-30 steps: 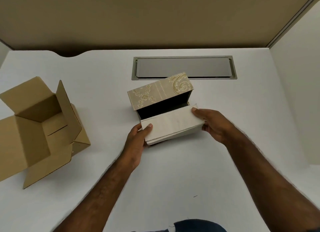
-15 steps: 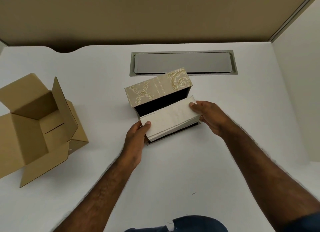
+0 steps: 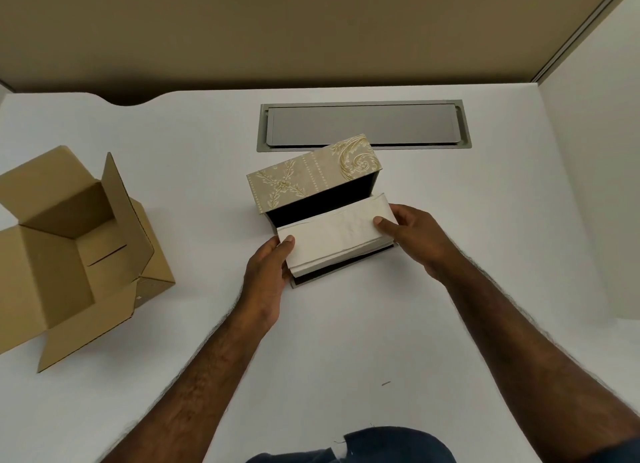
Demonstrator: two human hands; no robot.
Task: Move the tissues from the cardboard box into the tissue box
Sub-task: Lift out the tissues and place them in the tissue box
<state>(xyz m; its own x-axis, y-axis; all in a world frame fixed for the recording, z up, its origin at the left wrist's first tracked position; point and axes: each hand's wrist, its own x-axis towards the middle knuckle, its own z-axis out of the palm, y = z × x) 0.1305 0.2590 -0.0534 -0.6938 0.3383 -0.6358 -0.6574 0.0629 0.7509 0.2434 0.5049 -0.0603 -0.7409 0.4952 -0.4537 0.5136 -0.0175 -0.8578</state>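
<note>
A white stack of tissues (image 3: 337,235) is held at both ends over the open tissue box (image 3: 313,175), which has a beige patterned lid raised behind a dark interior. My left hand (image 3: 266,279) grips the stack's left end and my right hand (image 3: 415,241) grips its right end. The stack's lower edge sits partly inside the box's front opening, tilted toward me. The brown cardboard box (image 3: 69,251) stands open at the left with its flaps spread, and no tissues are visible inside it.
The white desk (image 3: 346,341) has a grey cable hatch (image 3: 363,125) set in it just behind the tissue box. A beige partition runs along the back and a white panel stands at the right.
Both hands have lowered the tissue stack further into the tissue box, and the box's front edge now shows below the stack. The cardboard box has not moved.
</note>
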